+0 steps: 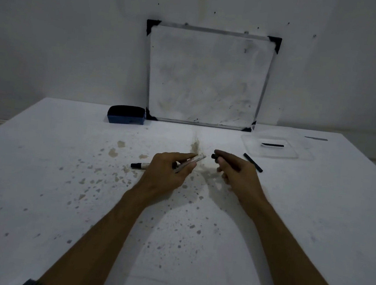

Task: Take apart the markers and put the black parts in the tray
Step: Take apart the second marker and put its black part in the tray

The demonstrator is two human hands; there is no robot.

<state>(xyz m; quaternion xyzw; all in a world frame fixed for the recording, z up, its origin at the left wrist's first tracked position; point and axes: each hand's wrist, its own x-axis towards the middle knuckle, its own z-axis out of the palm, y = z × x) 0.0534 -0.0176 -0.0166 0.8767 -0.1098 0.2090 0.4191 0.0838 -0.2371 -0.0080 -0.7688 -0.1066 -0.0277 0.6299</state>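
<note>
Between both hands, pale smooth barrel (189, 163) faces matte black cap (215, 156).

Both forearms were bare. The left hand (168, 170) and right hand (237, 170) wore nothing. A dark ribbed cuff (31, 284) edged the left arm.

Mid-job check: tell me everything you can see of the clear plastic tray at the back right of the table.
The clear, shallow, rectangular plastic tray sits flat on the white table, far right, just in front of the lower right corner of the leaning whiteboard. Inside lies one black marker part with a pale strip along its near side. A second clear piece seems to lie under or beside it. Neither hand touches it.
</note>
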